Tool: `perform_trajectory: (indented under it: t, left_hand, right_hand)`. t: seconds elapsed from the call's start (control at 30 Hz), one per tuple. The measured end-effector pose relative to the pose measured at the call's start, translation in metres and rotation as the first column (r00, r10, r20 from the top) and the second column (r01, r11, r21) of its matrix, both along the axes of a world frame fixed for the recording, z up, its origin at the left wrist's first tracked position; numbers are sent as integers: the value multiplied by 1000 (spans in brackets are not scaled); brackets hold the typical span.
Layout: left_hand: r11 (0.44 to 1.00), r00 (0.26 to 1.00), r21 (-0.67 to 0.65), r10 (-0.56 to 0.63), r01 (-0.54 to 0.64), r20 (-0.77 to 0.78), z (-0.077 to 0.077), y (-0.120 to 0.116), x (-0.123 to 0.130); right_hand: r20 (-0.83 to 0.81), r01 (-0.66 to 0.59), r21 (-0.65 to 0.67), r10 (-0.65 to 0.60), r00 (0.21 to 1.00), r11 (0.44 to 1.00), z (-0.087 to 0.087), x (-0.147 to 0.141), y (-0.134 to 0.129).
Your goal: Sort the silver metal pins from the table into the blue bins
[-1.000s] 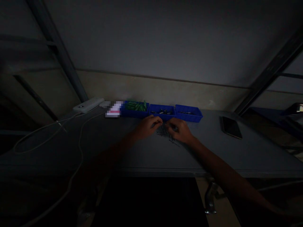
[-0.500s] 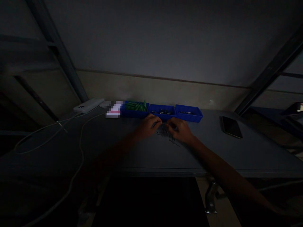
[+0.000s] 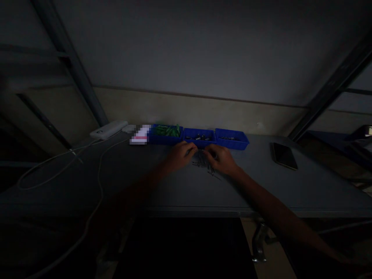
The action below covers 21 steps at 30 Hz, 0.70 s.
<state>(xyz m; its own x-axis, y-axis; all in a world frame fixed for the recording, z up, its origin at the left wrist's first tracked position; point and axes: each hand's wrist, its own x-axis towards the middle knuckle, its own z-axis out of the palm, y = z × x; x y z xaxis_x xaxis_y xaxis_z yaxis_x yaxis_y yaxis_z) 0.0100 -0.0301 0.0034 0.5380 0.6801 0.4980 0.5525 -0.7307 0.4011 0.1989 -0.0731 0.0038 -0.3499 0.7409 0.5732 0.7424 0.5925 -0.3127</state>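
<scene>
My left hand [image 3: 180,155] and my right hand [image 3: 221,159] meet just in front of the blue bins, fingers pinched and almost touching. A small thin dark piece [image 3: 201,149] spans the narrow gap between the fingertips; its kind is too small and dim to make out. Below the hands, several slim metal pieces [image 3: 198,164] lie loose on the grey table [image 3: 180,190]. Small metal parts fill the bottom of the middle blue bin [image 3: 200,143], right behind my fingers. Thin pieces rest in the right blue bin [image 3: 236,145].
Green parts [image 3: 166,131] are heaped in the left blue bin [image 3: 165,140]. Beside it lies a blurred white-and-pink item [image 3: 141,135]. Further left are a white box-shaped device [image 3: 109,130] and a white cable [image 3: 99,178]. A dark phone [image 3: 284,156] lies on the right.
The fingertips of both hands have shifted very slightly, and the left hand has tipped a little. Both stay at the same spot; bins and loose pieces have not moved.
</scene>
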Motion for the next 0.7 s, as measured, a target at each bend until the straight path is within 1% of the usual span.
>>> perform_trajectory:
  t: [0.07, 0.1, 0.17, 0.2, 0.27, 0.33, 0.37, 0.4, 0.43, 0.5, 0.53, 0.7]
  left_hand:
    - [999, 999, -33, -21, 20, -34, -1, 0, 0]
    - [998, 998, -51, -36, 34, -50, -2, 1, 0]
    - [994, 994, -92, -73, 65, -87, -5, 2, -1]
    - [991, 990, -109, -90, 78, -109, -7, 3, -1]
    - [987, 980, -124, -118, 99, -159, -9, 3, -2]
    - [986, 967, -113, -145, 123, -207, -9, 2, -3]
    - [985, 961, -103, -157, 137, -227, -9, 1, -3]
    - [985, 956, -95, -165, 146, -242, -8, 0, -3]
    - [985, 952, -91, -167, 148, -256, -7, -1, -3]
    - [987, 949, -91, -153, 133, -276, -6, -1, -3]
    - [988, 949, -93, -142, 120, -281, -5, -1, -3]
    - [990, 949, -110, -115, 86, -294, -4, 2, -6]
  right_hand:
    - [11, 24, 2, -24, 1000, 1000, 1, 2, 2]
    - [13, 60, 3, -60, 998, 998, 2, 6, 5]
    - [-12, 204, 15, -204, 979, 979, 3, 18, 12]
    - [-42, 310, 22, -308, 950, 951, 3, 27, 17]
    - [-129, 542, 18, -536, 834, 840, 2, 48, 26]
    - [-165, 704, -20, -697, 698, 710, 0, 69, 32]
    - [-165, 744, -45, -739, 653, 667, -1, 77, 34]
    - [-159, 769, -67, -768, 620, 635, -2, 84, 36]
    - [-149, 782, -85, -784, 603, 618, -3, 88, 37]
    - [-123, 778, -109, -785, 607, 618, -5, 89, 38]
    - [-112, 764, -115, -773, 625, 635, -6, 86, 39]
    - [-75, 635, -100, -642, 763, 766, -12, 62, 41]
